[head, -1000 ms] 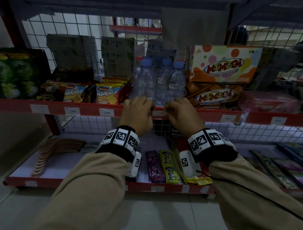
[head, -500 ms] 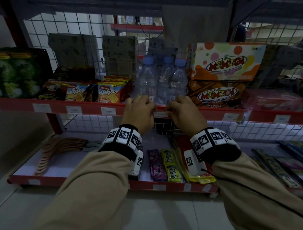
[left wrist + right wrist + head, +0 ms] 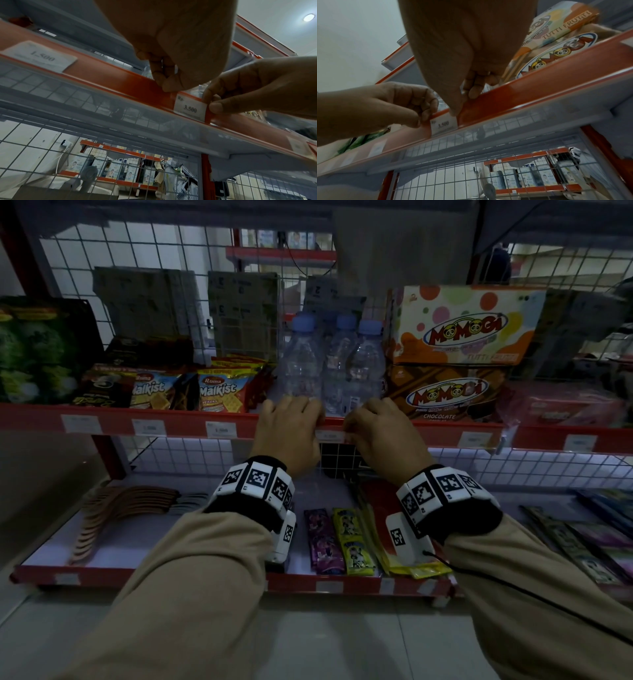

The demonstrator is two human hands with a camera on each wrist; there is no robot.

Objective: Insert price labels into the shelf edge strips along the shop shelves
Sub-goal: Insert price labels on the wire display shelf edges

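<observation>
Upper shelf [image 3: 102, 409] holds water bottles [image 3: 329, 368] and snack boxes. In its red edge strip [image 3: 109, 79] a white price label [image 3: 190, 109] sits lengthwise, face outward. Left hand [image 3: 287, 436] and right hand [image 3: 383, 436] pinch its ends.

Head view: above, facing forward-down at the shelf edge strip [image 3: 178, 424], hands mid-frame. Both wrist views: close beneath, facing 12 o'clock upward. All three share the price label [image 3: 190, 109].

A white wire-grid back panel [image 3: 178, 254] backs the red-framed metal shelving [image 3: 20, 268]. Pale grey floor tiles [image 3: 329, 645] lie below. A round ceiling lamp [image 3: 308, 17] glows on the white ceiling [image 3: 274, 8]; another red shelf unit [image 3: 120, 150] stands beyond the grid.
</observation>
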